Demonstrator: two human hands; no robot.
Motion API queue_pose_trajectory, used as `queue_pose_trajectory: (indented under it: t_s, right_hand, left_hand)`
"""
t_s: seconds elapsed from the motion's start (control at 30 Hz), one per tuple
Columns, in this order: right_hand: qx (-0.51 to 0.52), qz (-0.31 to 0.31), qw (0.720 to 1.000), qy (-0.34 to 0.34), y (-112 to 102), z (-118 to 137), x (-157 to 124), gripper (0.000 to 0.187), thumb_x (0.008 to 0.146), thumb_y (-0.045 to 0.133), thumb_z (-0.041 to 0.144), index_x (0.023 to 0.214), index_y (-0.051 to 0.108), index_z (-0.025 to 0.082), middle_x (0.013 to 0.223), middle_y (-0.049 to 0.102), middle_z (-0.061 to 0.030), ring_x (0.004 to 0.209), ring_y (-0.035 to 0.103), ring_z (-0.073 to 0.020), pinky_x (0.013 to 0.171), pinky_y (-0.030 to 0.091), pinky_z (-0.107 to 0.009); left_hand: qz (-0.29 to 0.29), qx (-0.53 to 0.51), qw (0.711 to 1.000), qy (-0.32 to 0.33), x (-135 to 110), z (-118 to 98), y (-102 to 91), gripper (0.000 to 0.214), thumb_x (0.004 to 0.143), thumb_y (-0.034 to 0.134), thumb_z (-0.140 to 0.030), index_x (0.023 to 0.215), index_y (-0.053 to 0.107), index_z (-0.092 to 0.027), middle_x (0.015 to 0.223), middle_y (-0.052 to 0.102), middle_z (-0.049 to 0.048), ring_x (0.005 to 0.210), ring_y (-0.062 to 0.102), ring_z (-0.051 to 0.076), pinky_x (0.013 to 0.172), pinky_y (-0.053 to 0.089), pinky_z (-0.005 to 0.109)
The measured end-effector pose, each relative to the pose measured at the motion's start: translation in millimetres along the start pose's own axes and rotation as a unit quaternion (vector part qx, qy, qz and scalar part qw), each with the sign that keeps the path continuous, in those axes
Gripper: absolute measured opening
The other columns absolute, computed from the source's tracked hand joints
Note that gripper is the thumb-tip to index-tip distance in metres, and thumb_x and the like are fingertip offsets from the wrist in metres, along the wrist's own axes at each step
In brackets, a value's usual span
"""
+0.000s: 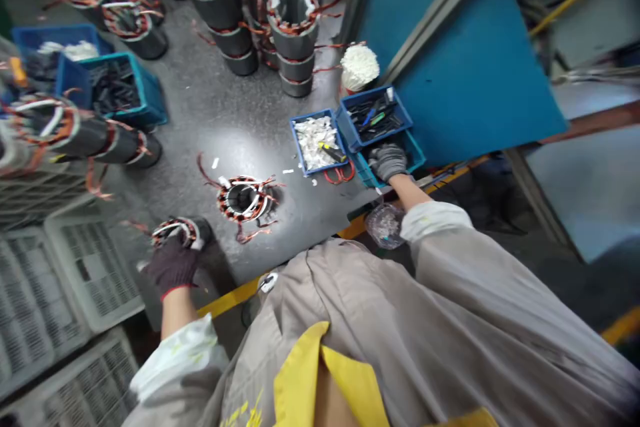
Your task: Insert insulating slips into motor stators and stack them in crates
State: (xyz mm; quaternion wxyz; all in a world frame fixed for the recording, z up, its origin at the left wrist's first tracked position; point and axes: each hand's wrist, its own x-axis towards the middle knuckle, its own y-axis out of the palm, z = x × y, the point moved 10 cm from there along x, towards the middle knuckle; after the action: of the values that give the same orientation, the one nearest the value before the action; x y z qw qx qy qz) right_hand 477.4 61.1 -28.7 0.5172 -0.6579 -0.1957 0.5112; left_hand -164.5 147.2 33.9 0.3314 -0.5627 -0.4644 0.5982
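My left hand, in a dark knitted glove, grips the near rim of a motor stator with copper windings and white lacing at the table's front left. Another stator stands upright to its right, copper leads sticking out, apart from both hands. My right hand, in a grey glove, reaches into a teal bin at the right; its fingertips are hidden. Just behind that sits a blue bin of dark pieces with a few coloured tools. Left of it, a blue tray holds white scraps and a yellow-black cutter.
Stacked stators crowd the back of the table. More stators and a teal bin stand left. Red-handled scissors lie by the tray. Pale plastic crates flank the left; a blue panel rises right.
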Motion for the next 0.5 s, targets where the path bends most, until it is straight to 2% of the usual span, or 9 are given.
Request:
queue_pose_trajectory:
  t_s: [0.03, 0.1, 0.17, 0.23, 0.33, 0.4, 0.5]
  right_hand:
    - [-0.031, -0.004, 0.999, 0.012, 2.1, -7.0, -2.7, 0.036, 0.105, 0.06, 0.026, 0.122, 0.084, 0.006, 0.132, 0.08, -0.028, 0.124, 0.069, -0.0381, 0.109, 0.049, -0.047]
    - [-0.046, -0.022, 0.997, 0.06, 4.3, -28.2, -8.0, 0.041, 0.111, 0.054, 0.028, 0.133, 0.082, 0.008, 0.134, 0.08, -0.0277, 0.12, 0.073, -0.0367, 0.101, 0.052, -0.043]
    - [-0.03, -0.035, 0.993, 0.11, 4.2, -47.6, -15.2, 0.043, 0.114, 0.055, 0.03, 0.145, 0.079, 0.012, 0.14, 0.079, -0.0273, 0.121, 0.074, -0.0355, 0.098, 0.052, -0.042]
    - [-0.04, -0.042, 0.99, 0.129, -1.5, -55.0, -24.2, 0.045, 0.113, 0.059, 0.031, 0.15, 0.077, 0.014, 0.146, 0.078, -0.0268, 0.128, 0.073, -0.0364, 0.102, 0.052, -0.042]
    - [-0.095, -0.018, 0.989, 0.114, -10.1, -48.5, -30.3, 0.043, 0.112, 0.057, 0.03, 0.139, 0.082, 0.008, 0.142, 0.078, -0.0288, 0.132, 0.071, -0.0415, 0.106, 0.052, -0.046]
    - [-0.117, 0.019, 0.99, 0.081, -7.5, -38.4, -25.5, 0.043, 0.113, 0.053, 0.029, 0.131, 0.084, 0.006, 0.137, 0.079, -0.03, 0.13, 0.071, -0.0435, 0.105, 0.053, -0.048]
    - [-0.131, 0.048, 0.99, 0.018, 1.5, -19.4, -12.5, 0.042, 0.111, 0.057, 0.03, 0.137, 0.083, 0.01, 0.142, 0.078, -0.0278, 0.136, 0.067, -0.043, 0.11, 0.051, -0.048]
  left_hand:
    - [-0.035, -0.014, 0.999, 0.005, -8.6, -9.3, -15.7, 0.048, 0.093, 0.063, -0.068, 0.117, 0.079, -0.029, 0.144, 0.083, 0.0178, 0.133, 0.074, 0.055, 0.112, 0.047, 0.087]
    - [-0.12, -0.075, 0.987, 0.076, -20.9, -44.0, -42.2, 0.045, 0.102, 0.057, -0.056, 0.126, 0.081, -0.026, 0.141, 0.083, 0.0205, 0.135, 0.075, 0.047, 0.119, 0.052, 0.073]
    - [-0.184, -0.146, 0.957, 0.169, -26.6, -85.0, -52.9, 0.047, 0.107, 0.052, -0.05, 0.135, 0.081, -0.025, 0.144, 0.082, 0.0191, 0.143, 0.073, 0.04, 0.126, 0.052, 0.063]
    - [-0.194, -0.182, 0.929, 0.258, -26.4, -127.8, -45.1, 0.047, 0.108, 0.053, -0.049, 0.139, 0.081, -0.027, 0.151, 0.08, 0.0163, 0.151, 0.068, 0.037, 0.133, 0.046, 0.059]
    - [-0.152, -0.192, 0.91, 0.333, -18.9, -179.7, -20.9, 0.046, 0.108, 0.057, -0.05, 0.14, 0.081, -0.028, 0.158, 0.076, 0.015, 0.158, 0.062, 0.041, 0.138, 0.037, 0.065]
    - [-0.127, -0.202, 0.908, 0.346, -12.0, -197.3, -10.2, 0.044, 0.107, 0.057, -0.048, 0.138, 0.081, -0.028, 0.159, 0.076, 0.015, 0.16, 0.059, 0.043, 0.139, 0.033, 0.068]
    - [-0.113, -0.216, 0.905, 0.349, -6.7, -201.4, -6.0, 0.042, 0.107, 0.058, -0.047, 0.137, 0.08, -0.027, 0.159, 0.074, 0.0158, 0.162, 0.055, 0.043, 0.14, 0.031, 0.07]
